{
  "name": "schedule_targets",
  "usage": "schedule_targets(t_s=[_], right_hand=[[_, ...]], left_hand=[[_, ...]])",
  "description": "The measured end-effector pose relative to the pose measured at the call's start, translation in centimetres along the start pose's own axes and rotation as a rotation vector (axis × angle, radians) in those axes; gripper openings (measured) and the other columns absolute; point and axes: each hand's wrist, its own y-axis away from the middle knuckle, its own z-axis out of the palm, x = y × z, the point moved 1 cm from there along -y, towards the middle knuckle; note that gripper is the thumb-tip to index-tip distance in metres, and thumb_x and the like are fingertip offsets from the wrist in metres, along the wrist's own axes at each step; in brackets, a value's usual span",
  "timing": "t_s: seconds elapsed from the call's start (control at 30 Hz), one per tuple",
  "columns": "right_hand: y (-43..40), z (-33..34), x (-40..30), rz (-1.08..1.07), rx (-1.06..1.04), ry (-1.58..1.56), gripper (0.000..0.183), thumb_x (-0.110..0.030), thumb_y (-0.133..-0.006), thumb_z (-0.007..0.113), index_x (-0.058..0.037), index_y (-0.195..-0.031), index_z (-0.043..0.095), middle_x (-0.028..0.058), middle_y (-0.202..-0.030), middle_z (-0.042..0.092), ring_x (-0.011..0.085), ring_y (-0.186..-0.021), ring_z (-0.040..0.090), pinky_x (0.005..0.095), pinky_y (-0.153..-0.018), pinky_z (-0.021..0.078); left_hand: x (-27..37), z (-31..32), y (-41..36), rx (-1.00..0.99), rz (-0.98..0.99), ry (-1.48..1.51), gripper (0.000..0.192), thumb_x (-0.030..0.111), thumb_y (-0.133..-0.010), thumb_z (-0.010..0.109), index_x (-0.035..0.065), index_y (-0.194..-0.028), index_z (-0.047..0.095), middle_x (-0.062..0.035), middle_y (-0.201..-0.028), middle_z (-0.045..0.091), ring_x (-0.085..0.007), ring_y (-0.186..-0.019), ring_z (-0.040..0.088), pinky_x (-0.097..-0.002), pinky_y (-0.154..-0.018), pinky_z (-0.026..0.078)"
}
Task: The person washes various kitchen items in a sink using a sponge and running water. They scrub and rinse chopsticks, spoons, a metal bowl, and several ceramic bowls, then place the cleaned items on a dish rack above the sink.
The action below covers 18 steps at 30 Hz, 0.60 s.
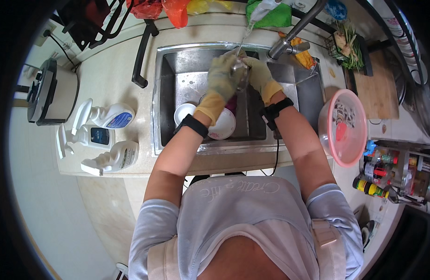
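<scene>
My left hand and my right hand, both in pale yellow rubber gloves, grip a small shiny vessel between them above the sink. Glass or metal, I cannot tell which; the gloves cover much of it. A stream of water falls onto it from above. In the left basin of the stainless steel sink lie a white bowl and a flower-patterned white bowl, partly under my left wrist. A dark purple thing shows beside them, too covered to name.
Spray bottles and an electric pressure cooker stand on the left counter. The faucet rises behind the right basin. At right are a pink-rimmed plastic basin, a wooden cutting board and a rack of seasoning bottles.
</scene>
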Motion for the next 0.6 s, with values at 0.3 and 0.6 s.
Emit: schedule_targets(t_s=[0.3,0.6], right_hand=[[3.9,2.6,-3.1,-0.366,0.020,0.787,0.028,-0.005,-0.080,0.055,-0.0043,-0.107,0.059,0.0061,-0.094,0.064,0.0184,-0.085,0.060,0.0294,-0.075,0.0479],[3.0,-0.3,-3.2,-0.337,0.185,0.511,0.022,-0.017,-0.089,0.053,-0.0038,-0.104,0.062,0.0060,-0.098,0.062,0.0169,-0.089,0.057,0.0279,-0.079,0.0450]], left_hand=[[-0.4,-0.5,-3.1,-0.175,-0.119,-0.160,0.044,0.043,-0.085,0.050,0.0091,-0.111,0.059,-0.0145,-0.113,0.058,-0.0320,-0.109,0.050,-0.0377,-0.095,0.037],[-5.9,-3.9,-1.9,-0.035,-0.632,1.065,0.053,0.044,-0.094,0.040,0.0011,-0.124,0.050,-0.0083,-0.112,0.059,-0.0162,-0.099,0.057,-0.0292,-0.085,0.046]])
